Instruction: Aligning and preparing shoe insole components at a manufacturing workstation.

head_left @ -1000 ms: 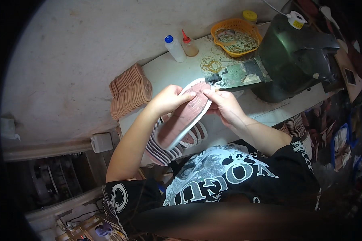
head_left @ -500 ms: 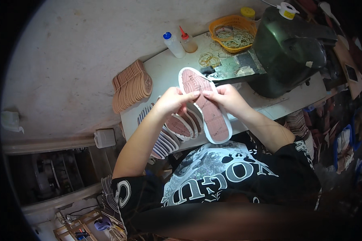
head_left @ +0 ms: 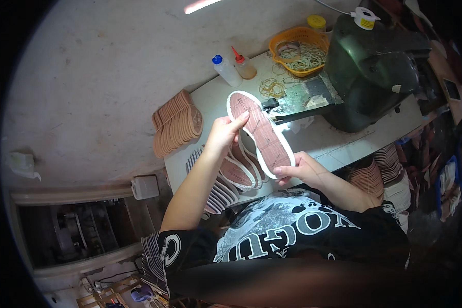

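A shoe insole (head_left: 266,141), brownish pink with a white edge, is held up over the table's front. My left hand (head_left: 226,132) grips its upper left side, thumb laid on the pink face and the other fingers behind. My right hand (head_left: 302,168) pinches the lower end at the heel, thumb on top. Just behind the insole's upper part stands a dark sewing machine (head_left: 372,72) with a bright lamp glow by its arm. More pink insoles with white edges (head_left: 237,173) lean in a row beneath my left wrist, partly hidden by it.
A bundle of tan insoles (head_left: 178,123) stands at the table's left edge. Two squeeze bottles, one blue-capped (head_left: 227,71) and one red-tipped (head_left: 245,68), stand near an orange basket (head_left: 276,47) of rubber bands. Loose bands (head_left: 272,88) lie in front. Stacked insoles (head_left: 367,179) sit right of me.
My right hand has slid from the insole's middle down to its heel end. My left thumb has moved up slightly along the insole. The whole view has shifted a little.
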